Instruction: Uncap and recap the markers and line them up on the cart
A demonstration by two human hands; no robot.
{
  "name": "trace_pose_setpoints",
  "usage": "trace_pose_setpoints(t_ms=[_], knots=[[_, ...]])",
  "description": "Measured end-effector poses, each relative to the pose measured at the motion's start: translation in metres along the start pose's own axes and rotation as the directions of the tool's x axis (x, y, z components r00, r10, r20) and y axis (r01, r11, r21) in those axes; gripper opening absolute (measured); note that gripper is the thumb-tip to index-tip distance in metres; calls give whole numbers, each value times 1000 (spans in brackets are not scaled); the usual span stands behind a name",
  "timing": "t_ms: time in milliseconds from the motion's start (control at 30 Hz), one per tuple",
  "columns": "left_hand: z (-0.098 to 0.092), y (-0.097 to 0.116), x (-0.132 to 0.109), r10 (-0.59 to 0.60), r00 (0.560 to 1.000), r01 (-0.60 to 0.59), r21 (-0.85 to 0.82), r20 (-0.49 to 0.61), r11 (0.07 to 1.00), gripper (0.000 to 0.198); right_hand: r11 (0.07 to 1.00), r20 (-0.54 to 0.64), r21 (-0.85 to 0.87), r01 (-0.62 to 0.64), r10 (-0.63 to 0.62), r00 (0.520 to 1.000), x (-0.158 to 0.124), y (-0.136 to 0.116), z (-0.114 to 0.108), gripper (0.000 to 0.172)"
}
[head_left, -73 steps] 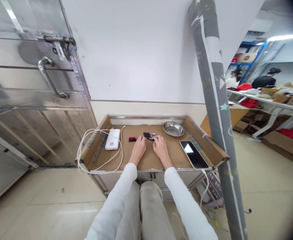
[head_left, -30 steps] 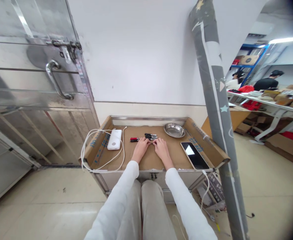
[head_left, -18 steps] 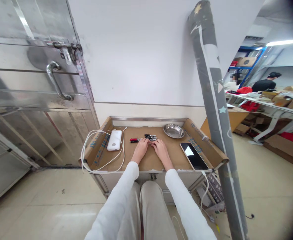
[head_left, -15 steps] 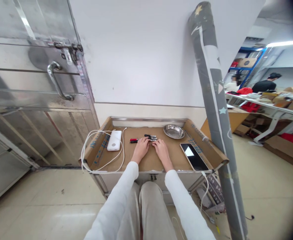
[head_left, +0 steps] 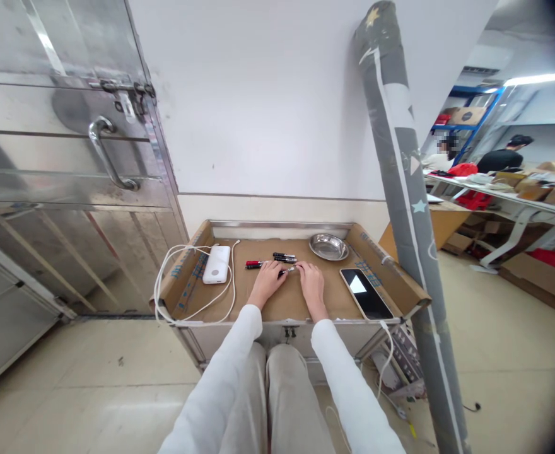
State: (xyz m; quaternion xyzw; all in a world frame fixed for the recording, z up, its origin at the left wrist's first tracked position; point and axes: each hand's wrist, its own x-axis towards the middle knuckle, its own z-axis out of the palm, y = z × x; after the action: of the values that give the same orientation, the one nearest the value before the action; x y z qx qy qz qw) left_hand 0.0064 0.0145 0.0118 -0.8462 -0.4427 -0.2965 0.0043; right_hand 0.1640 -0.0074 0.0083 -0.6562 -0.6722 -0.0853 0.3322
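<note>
A dark pen with a silvery end (head_left: 289,270) spans the gap between my two hands, just above the cardboard. My left hand (head_left: 267,284) is closed around its left part. At the right end, the fingertips of my right hand (head_left: 312,285) pinch it. Just beyond lie black pens (head_left: 284,257) side by side on the cardboard. A red pen (head_left: 251,263) and a black pen beside it (head_left: 253,267) lie left of them, partly hidden by my left hand.
A cardboard-lined tray top (head_left: 239,296) bears a white power bank (head_left: 216,264) with a looping white cable at left. A round metal dish (head_left: 328,247) stands at back right, a phone (head_left: 366,294) in front of it. A tall grey roll (head_left: 403,164) leans by the right edge.
The pen has come away from the other pens, towards me, and now shows between both hands. My right hand has shifted slightly right.
</note>
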Motion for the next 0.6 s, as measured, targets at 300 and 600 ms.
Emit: trace_pose_setpoints(t_ms=[300, 600], knots=[[1, -1, -1, -14, 996, 20, 70, -88, 997, 18, 1000, -29, 14, 26, -25, 999, 1, 0, 2, 29], [-5, 2, -10, -41, 988, 68, 177, -152, 982, 17, 926, 60, 249, 285, -308, 949, -2, -10, 0, 42]])
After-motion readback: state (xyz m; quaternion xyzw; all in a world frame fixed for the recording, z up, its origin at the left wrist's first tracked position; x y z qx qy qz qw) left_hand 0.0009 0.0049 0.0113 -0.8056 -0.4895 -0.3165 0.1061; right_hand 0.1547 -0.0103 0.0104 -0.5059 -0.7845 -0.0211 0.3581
